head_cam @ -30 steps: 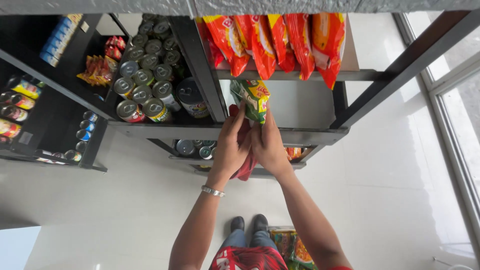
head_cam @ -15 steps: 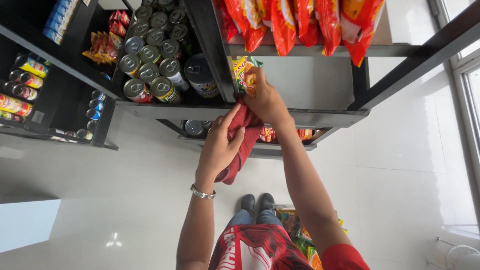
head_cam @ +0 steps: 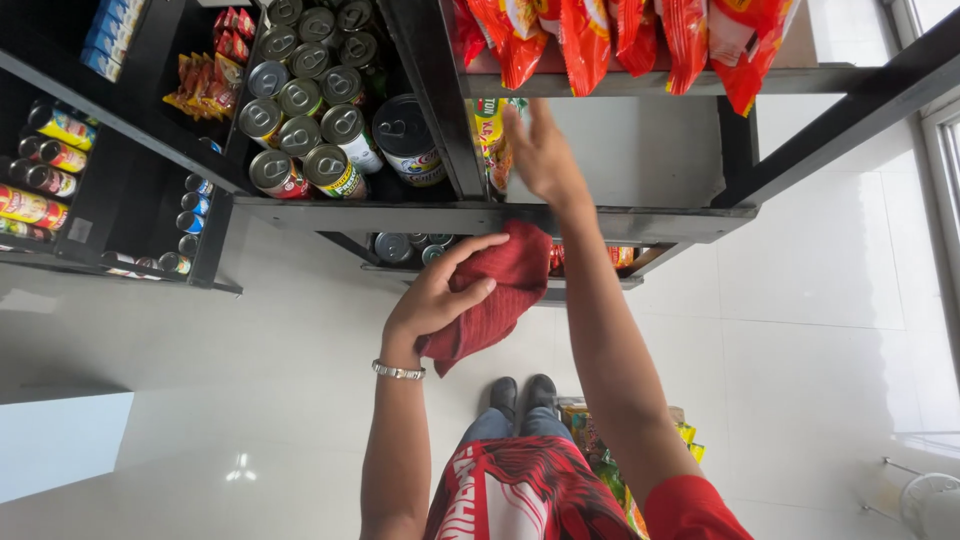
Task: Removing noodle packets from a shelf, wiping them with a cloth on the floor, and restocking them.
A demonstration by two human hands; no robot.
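My left hand [head_cam: 438, 295] grips a dark red cloth [head_cam: 500, 295] in front of the black shelf edge [head_cam: 640, 222]. My right hand [head_cam: 540, 150] reaches into the shelf bay, its fingers on a green and yellow snack packet [head_cam: 490, 135] that stands upright against the black divider post [head_cam: 430, 90]. Whether the fingers close round the packet I cannot tell; part of the packet is hidden behind my hand. A silver bracelet [head_cam: 398, 371] sits on my left wrist.
Several tins [head_cam: 310, 100] fill the bay left of the post. Red and orange snack bags [head_cam: 620, 40] hang over the shelf above. Bottles and cans [head_cam: 45, 170] line the far left shelves. More snack packets [head_cam: 600, 440] lie by my feet on the white floor.
My right hand has carried the snack packet up and into the shelf bay against the post. My left hand has come away from the packet and dropped lower with the red cloth.
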